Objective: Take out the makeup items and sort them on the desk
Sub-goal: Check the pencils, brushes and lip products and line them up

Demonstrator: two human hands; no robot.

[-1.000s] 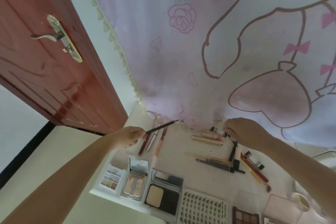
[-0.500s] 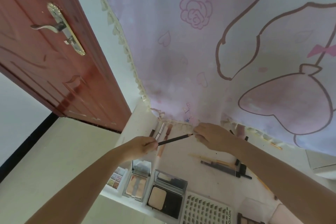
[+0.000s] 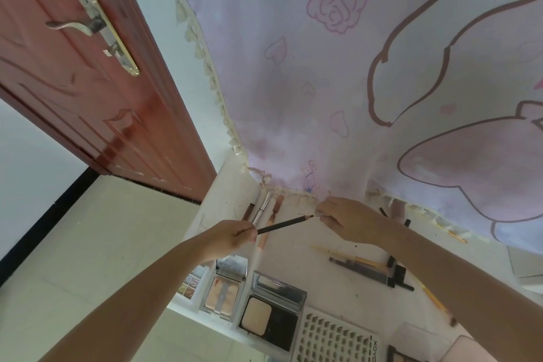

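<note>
Gripping the near end of a dark pencil (image 3: 284, 224) above the bench (image 3: 296, 247), the left hand (image 3: 233, 236) hovers over open compacts (image 3: 271, 313) lined along the near-left edge. Its tip meets the right hand (image 3: 346, 219), fingers curled there, though whether they pinch it is hard to make out. Farther right, that forearm hides part of the scattered pencils (image 3: 361, 266), while a curtain (image 3: 338, 82) drapes over the far edge.

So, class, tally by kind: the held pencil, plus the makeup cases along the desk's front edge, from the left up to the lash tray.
Thin black pencil, gripped in the left hand: 1
Small white multi-colour eyeshadow palette: 1
Open mirrored-lid compacts: 2
White tray of false lashes: 1
Total: 5
</note>
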